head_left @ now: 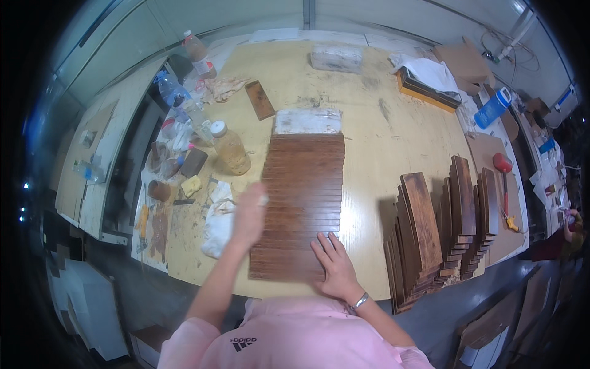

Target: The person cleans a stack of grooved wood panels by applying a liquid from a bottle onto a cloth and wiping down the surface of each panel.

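Two things deserve your care here: the row of brown wooden slats (301, 190) and the bottle of yellowish liquid (232, 150) near its left edge. The slats lie flat on the worktop (365, 160) right in front of you, side by side, with a whitish wrapped block (308, 121) at the far end. Your right hand (335, 261) rests on their near right corner, palm down with the fingers spread; push unevenly there and the slats could probably slide out of line or open gaps, since no fastening shows. Your left hand (249, 212) is blurred at the left edge; something pale shows by its fingers, but you can't tell from here whether it is gripped. A wide sweep of that arm could knock the bottle, and a spill might reach the slats. It could also drag the white cloth (218, 227) beside it. On your right, the staggered stacks of boards (421, 215) could topple if your elbow caught them.
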`<state>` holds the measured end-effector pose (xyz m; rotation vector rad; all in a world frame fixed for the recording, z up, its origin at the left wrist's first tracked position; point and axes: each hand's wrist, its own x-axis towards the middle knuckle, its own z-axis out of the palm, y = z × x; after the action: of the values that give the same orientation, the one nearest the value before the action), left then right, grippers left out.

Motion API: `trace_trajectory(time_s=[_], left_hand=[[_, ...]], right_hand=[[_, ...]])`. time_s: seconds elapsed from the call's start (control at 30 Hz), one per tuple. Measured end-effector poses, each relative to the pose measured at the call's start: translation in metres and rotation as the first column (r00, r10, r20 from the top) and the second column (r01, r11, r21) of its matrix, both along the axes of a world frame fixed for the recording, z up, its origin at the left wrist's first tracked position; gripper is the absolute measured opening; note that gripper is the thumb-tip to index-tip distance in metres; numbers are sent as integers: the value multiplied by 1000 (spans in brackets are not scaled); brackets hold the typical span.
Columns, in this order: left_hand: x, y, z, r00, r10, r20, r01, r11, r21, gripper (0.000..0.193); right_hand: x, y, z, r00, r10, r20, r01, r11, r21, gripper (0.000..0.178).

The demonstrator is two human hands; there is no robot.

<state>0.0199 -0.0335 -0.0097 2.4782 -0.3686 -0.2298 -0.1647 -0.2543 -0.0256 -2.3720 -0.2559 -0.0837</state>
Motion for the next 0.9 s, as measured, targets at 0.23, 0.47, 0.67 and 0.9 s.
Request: trace_trajectory(time_s=[0.23, 0.47, 0.67, 0.9], left_hand=[[-25, -17, -23, 915, -345, 210, 335, 938, 82, 44], [-24, -64, -3, 828, -363, 428, 389, 921, 29, 25], [20, -1, -29, 870, -240, 431, 92, 937, 336, 43], [-42, -87, -20, 698, -696, 169, 684, 717, 130, 51]], right_hand=[[2, -4, 1, 1000, 8, 14, -8, 999, 34, 86], [2, -3, -1, 999, 50, 9, -50, 999, 21, 94], [2, -6, 3, 999, 39, 18, -39, 999, 30, 93], [1, -7, -7, 999, 46, 14, -47, 996, 81, 95]])
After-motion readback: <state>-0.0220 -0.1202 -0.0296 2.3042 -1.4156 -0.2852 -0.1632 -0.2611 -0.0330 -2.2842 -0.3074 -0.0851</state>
